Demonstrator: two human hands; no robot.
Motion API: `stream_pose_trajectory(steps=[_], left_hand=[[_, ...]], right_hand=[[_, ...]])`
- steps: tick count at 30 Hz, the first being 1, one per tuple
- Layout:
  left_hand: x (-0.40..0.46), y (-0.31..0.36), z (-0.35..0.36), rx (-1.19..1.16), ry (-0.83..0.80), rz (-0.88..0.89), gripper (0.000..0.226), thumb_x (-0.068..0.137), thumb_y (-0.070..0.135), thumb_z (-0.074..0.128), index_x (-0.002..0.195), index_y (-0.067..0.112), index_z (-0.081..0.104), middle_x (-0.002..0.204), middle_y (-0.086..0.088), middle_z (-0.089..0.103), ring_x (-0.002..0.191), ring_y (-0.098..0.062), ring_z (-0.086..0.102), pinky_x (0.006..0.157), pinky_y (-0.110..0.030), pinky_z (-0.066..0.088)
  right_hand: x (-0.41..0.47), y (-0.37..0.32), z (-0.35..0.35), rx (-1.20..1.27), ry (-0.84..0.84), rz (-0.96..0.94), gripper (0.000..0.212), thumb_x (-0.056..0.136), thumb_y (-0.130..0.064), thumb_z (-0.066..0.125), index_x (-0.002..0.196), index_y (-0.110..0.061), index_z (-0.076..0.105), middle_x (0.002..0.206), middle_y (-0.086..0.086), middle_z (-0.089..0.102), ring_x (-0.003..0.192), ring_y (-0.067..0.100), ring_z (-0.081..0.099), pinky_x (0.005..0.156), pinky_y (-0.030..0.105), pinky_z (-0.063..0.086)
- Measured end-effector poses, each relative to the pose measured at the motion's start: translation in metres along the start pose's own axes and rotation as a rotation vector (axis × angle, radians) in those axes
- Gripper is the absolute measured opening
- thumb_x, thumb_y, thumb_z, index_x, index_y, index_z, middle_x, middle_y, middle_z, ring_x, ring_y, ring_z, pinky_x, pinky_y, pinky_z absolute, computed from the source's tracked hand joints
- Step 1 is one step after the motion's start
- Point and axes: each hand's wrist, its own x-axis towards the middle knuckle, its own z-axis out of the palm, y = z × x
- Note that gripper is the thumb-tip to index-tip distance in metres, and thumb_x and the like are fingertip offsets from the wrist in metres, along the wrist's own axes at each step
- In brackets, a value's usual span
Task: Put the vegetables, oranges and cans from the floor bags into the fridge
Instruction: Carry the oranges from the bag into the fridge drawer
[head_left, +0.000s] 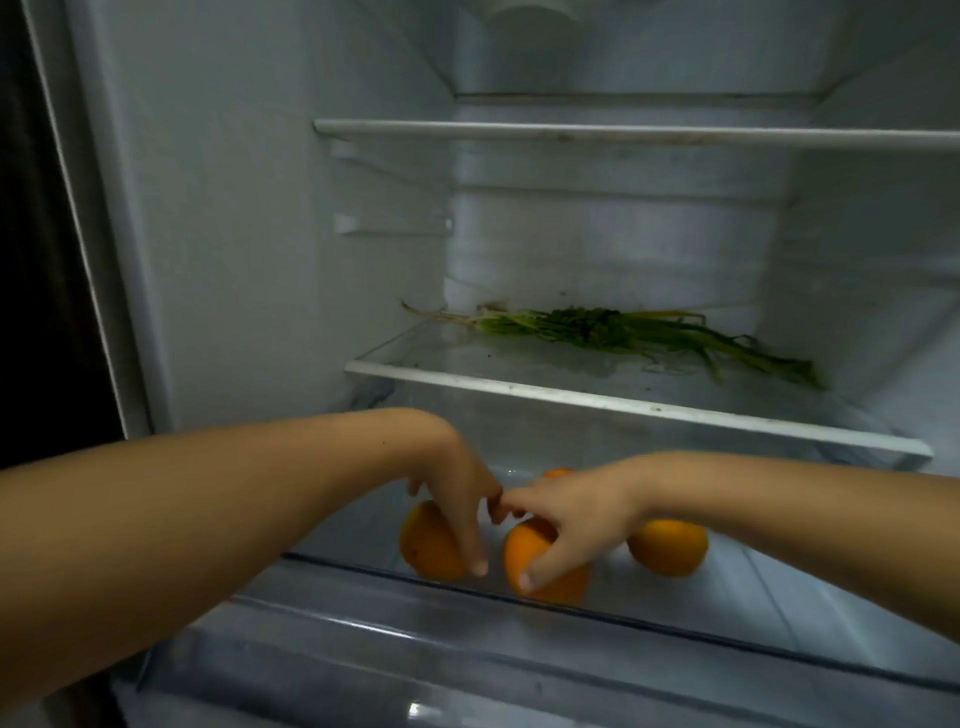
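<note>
Both my arms reach into the open fridge, onto the lower shelf (737, 597). My left hand (457, 499) lies over the left orange (428, 545) with its fingers curved down around it. My right hand (566, 519) grips the middle orange (524, 558), thumb on its front. A third orange (670, 548) sits free to the right, partly behind my right forearm. A sliver of a fourth orange (557, 473) shows behind my hands. A bunch of green vegetables (618, 332) lies across the glass shelf (623, 402) above.
An upper shelf (623, 132) spans the fridge above the greens. A clear drawer front (467, 654) runs below the oranges. The fridge's left wall (260, 234) and door frame edge (78, 234) stand at my left.
</note>
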Motion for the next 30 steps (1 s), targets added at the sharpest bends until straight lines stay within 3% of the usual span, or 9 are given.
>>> stream_pose_trajectory(steps=[2,4,6,9,13,15,19,22,30], left_hand=[[-0.027,0.009,-0.016,0.021,0.020,0.001,0.080,0.076,0.054,0.069,0.141,0.022,0.035,0.140,0.000,0.042,0.128,-0.024,0.043,0.109,-0.047,0.038],[-0.043,0.013,-0.030,0.002,0.118,0.003,0.075,0.083,0.051,0.063,0.143,0.018,0.034,0.141,-0.004,0.040,0.129,-0.026,0.042,0.109,-0.045,0.038],[-0.051,0.014,-0.035,-0.011,0.166,-0.037,0.065,0.085,0.049,0.062,0.139,0.019,0.040,0.130,-0.005,0.049,0.117,-0.022,0.050,0.100,-0.038,0.044],[-0.073,0.019,-0.040,-0.035,0.200,-0.084,0.040,0.088,0.043,0.060,0.120,0.020,0.054,0.095,-0.002,0.056,0.093,-0.017,0.053,0.078,-0.032,0.047],[-0.126,0.040,-0.041,-0.065,0.467,0.003,0.028,0.091,0.036,0.057,0.112,0.017,0.059,0.080,0.001,0.058,0.078,-0.015,0.057,0.073,-0.032,0.049],[-0.154,0.049,-0.036,-0.030,0.594,0.032,0.031,0.092,0.034,0.055,0.113,0.013,0.062,0.084,0.000,0.063,0.075,-0.015,0.058,0.076,-0.034,0.052],[-0.208,0.058,-0.012,0.079,0.836,-0.022,0.029,0.090,0.033,0.054,0.112,0.017,0.065,0.108,-0.004,0.065,0.093,-0.022,0.057,0.086,-0.033,0.048],[-0.243,0.062,0.014,0.028,0.974,-0.064,0.025,0.088,0.032,0.055,0.108,0.020,0.066,0.108,-0.004,0.065,0.094,-0.023,0.057,0.085,-0.030,0.047],[-0.303,0.093,0.139,-0.181,0.964,-0.267,0.027,0.089,0.032,0.053,0.106,0.017,0.066,0.109,-0.006,0.066,0.100,-0.029,0.061,0.088,-0.039,0.053]], right_hand=[[-0.014,-0.007,-0.020,0.036,0.029,0.035,0.070,0.087,-0.049,0.059,0.144,-0.022,0.029,0.143,0.002,0.041,0.126,0.019,0.047,0.100,0.027,0.039],[-0.030,-0.014,-0.038,0.058,0.045,0.086,0.064,0.089,-0.047,0.058,0.142,-0.023,0.032,0.138,0.002,0.049,0.119,0.019,0.053,0.099,0.029,0.044],[-0.046,-0.020,-0.050,0.115,0.045,0.146,0.057,0.090,-0.043,0.059,0.139,-0.023,0.036,0.128,0.005,0.057,0.106,0.019,0.060,0.092,0.034,0.052],[-0.067,-0.029,-0.052,0.150,0.149,0.210,0.047,0.092,-0.038,0.057,0.133,-0.019,0.045,0.108,0.004,0.064,0.088,0.015,0.064,0.074,0.029,0.053],[-0.096,-0.046,-0.041,0.085,0.333,0.244,0.034,0.094,-0.036,0.053,0.123,-0.018,0.055,0.092,-0.004,0.065,0.073,0.005,0.063,0.064,0.024,0.051],[-0.113,-0.059,-0.037,0.031,0.383,0.265,0.033,0.094,-0.034,0.051,0.122,-0.018,0.057,0.095,-0.002,0.065,0.075,0.008,0.063,0.068,0.026,0.052],[-0.147,-0.095,-0.035,-0.182,0.576,0.306,0.038,0.095,-0.033,0.049,0.130,-0.017,0.051,0.125,0.002,0.059,0.110,0.023,0.056,0.081,0.024,0.040],[-0.172,-0.123,-0.032,-0.166,0.721,0.253,0.036,0.094,-0.028,0.049,0.127,-0.014,0.054,0.124,0.007,0.062,0.112,0.026,0.056,0.085,0.028,0.042],[-0.220,-0.187,0.037,-0.033,0.774,0.142,0.026,0.093,-0.028,0.048,0.115,-0.018,0.059,0.116,0.004,0.063,0.100,0.023,0.059,0.083,0.034,0.050]])
